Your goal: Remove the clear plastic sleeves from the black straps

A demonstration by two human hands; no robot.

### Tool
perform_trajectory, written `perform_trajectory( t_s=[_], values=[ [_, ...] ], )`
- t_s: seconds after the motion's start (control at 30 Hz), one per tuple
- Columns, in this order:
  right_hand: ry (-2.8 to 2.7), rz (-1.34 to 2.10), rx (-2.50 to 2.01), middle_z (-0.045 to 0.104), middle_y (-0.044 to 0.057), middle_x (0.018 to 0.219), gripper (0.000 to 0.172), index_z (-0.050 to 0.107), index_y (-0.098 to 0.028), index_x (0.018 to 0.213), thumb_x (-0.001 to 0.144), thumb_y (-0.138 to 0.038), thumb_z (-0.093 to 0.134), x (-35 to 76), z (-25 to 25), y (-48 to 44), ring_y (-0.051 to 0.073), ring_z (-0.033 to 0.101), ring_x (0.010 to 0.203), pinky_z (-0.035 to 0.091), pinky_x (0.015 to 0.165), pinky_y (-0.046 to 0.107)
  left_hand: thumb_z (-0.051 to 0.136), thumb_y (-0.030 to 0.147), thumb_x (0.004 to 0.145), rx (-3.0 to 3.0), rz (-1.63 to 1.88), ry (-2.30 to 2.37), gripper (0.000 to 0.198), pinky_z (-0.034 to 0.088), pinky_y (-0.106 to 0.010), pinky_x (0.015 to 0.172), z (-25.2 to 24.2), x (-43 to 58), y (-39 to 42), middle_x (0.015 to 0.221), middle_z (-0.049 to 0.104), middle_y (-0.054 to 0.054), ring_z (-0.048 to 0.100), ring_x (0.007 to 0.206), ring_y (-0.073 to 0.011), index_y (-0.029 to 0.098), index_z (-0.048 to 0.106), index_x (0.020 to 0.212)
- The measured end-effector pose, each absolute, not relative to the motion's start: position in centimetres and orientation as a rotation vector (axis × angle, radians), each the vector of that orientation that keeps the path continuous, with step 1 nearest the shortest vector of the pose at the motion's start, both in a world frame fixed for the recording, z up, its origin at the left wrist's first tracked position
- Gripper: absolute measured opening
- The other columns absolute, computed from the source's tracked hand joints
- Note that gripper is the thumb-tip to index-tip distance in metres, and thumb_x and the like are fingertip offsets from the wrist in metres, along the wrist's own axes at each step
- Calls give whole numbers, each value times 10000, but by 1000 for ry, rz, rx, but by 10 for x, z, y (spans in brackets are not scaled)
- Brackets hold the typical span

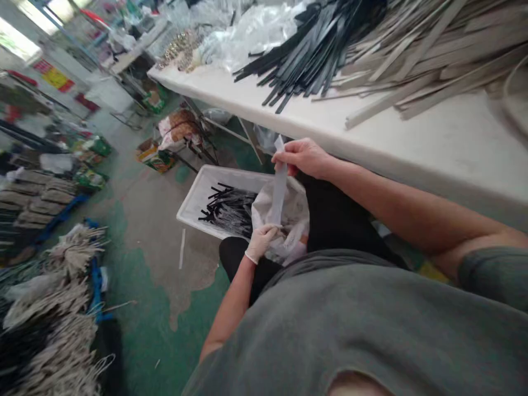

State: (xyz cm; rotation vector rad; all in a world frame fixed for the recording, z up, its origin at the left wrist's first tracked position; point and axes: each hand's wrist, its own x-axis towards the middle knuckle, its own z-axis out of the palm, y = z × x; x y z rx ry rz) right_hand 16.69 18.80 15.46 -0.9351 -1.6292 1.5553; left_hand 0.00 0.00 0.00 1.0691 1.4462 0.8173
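Between my two hands a whitish, flat strip [279, 190] is stretched above my lap. My right hand [303, 157], bare, pinches its upper end near the table edge. At the lower end, my left hand [262, 241] in a pale glove closes its fingers on the strip. Under the strip, a whitish cloth or bag [299, 206] lies over my lap; what it holds is hard to make out. A white plastic bin [192, 201] stands just beyond, with a heap of black strips [233, 209] in it.
Black strips [307, 52], beige strips [437, 60] and clear plastic bags [256, 33] cover parts of the white table [396, 132]. Bundles of beige cords [70, 319] lie at lower left by a blue pallet [97, 280]. A stool [187, 146] and a carton [154, 157] stand beyond the bin.
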Motion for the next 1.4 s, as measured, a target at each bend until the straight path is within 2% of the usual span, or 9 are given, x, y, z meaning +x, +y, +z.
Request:
perform_trajectory(
  t_s=[0.13, 0.23, 0.33, 0.43, 0.6, 0.83, 0.97, 1.1, 1.4],
  values=[
    [-1796, 1664, -707, 754, 75, 856, 344, 728, -119, 851, 816, -457, 672, 166, 153, 164, 145, 696, 702, 543, 605, 227, 702, 345, 739, 1328, 804, 1873, 232, 457, -333, 894, 0, -10, 6, 939, 706, -74, 618, 929, -218, 158, 711, 874],
    [-1969, 1489, -529, 743, 81, 1039, 284, 747, -140, 892, 854, -392, 623, 169, 142, 150, 186, 687, 948, 544, 825, 305, 582, 477, 838, 1271, 908, 2027, 319, 453, -335, 883, 15, -16, 5, 895, 715, -68, 621, 890, -209, 184, 707, 826],
    [-2148, 1248, -431, 707, 77, 1155, 210, 753, -170, 944, 869, -260, 579, 171, 125, 137, 187, 661, 1045, 509, 919, 333, 421, 658, 868, 1055, 1049, 1829, 582, 473, -341, 854, 38, -13, 3, 811, 717, -90, 649, 840, -216, 168, 708, 743],
    [-2295, 1100, -356, 675, 76, 1229, 344, 712, -194, 1113, 830, -106, 536, 171, 105, 125, 179, 635, 1112, 489, 959, 327, 477, 767, 775, 768, 1135, 1441, 697, 497, -365, 850, 59, 0, 9, 907, 729, -128, 680, 883, -248, 134, 728, 920],
    [-2321, 1213, -316, 620, 89, 1314, 555, 612, -171, 1280, 766, -23, 465, 176, 85, 111, 190, 566, 1223, 428, 1051, 365, 800, 584, 613, 481, 1226, 1174, 622, 523, -324, 787, 68, 27, 24, 941, 726, -75, 681, 864, -216, 164, 702, 1062],
    [-1505, 1857, -1060, 683, 112, 1142, 295, 665, -148, 1063, 892, -348, 532, 189, 70, 117, 189, 680, 933, 558, 725, 283, 851, 477, 577, 539, 1158, 1213, 459, 510, -280, 684, 64, 35, 25, 693, 694, -45, 639, 649, -148, 115, 754, 843],
    [-1480, 2111, -1118, 680, 84, 722, 464, 676, -115, 764, 804, -575, 630, 180, 62, 114, 134, 597, 577, 497, 535, 252, 837, 494, 596, 559, 1085, 1167, 473, 508, -292, 709, 63, 41, 20, 738, 712, -73, 654, 683, -167, 110, 760, 860],
    [-1461, 2002, -1084, 551, -28, 560, 347, 647, -132, 706, 721, -468, 731, 167, 63, 114, 64, 445, 491, 382, 493, 196, 794, 513, 652, 526, 1050, 1160, 443, 498, -296, 717, 57, 46, 14, 757, 714, -74, 647, 692, -170, 120, 754, 853],
    [-1753, 1764, -1023, 529, -53, 509, 217, 643, -134, 610, 757, -289, 681, 166, 84, 119, 66, 431, 502, 361, 517, 198, 827, 412, 600, 769, 855, 1270, 323, 451, -274, 649, 64, 42, 9, 656, 645, -31, 574, 646, -151, 134, 713, 718]
  ],
)
